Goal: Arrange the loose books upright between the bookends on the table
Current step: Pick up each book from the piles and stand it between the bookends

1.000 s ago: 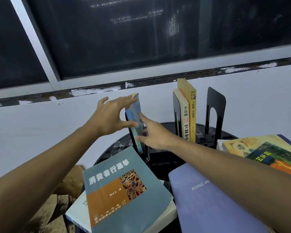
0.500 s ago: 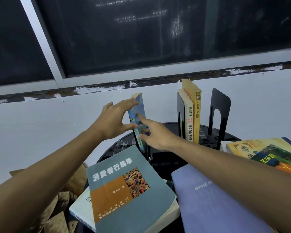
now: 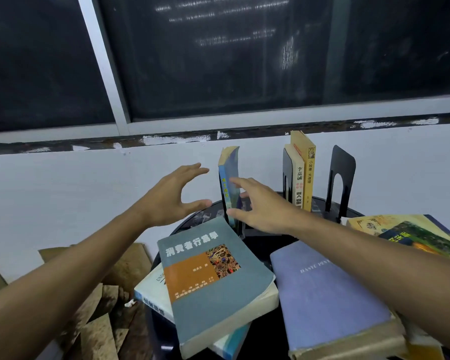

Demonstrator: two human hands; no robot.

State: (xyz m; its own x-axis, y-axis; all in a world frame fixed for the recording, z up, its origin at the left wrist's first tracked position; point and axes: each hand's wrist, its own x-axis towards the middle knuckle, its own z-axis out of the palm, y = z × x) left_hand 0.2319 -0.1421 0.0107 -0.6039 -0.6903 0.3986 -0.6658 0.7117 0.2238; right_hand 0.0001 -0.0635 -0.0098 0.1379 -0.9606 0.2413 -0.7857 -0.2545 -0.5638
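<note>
- A round black table (image 3: 265, 245) stands under a dark window, books scattered flat.
- The thin blue book (image 3: 228, 183) stands upright, long axis vertical, against a bookend (mostly hidden).
- Left hand (image 3: 172, 198) spread, empty, just beside it; right hand (image 3: 263, 206) open, fingertips touching it, nearer.

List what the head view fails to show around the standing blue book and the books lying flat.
- Blue book: foot hidden by the teal book; its support unclear.
- Right hand: touching that book or not, unclear.
- Purple book: title partly covered by the right forearm.
- White book: mostly under the teal book.
</note>
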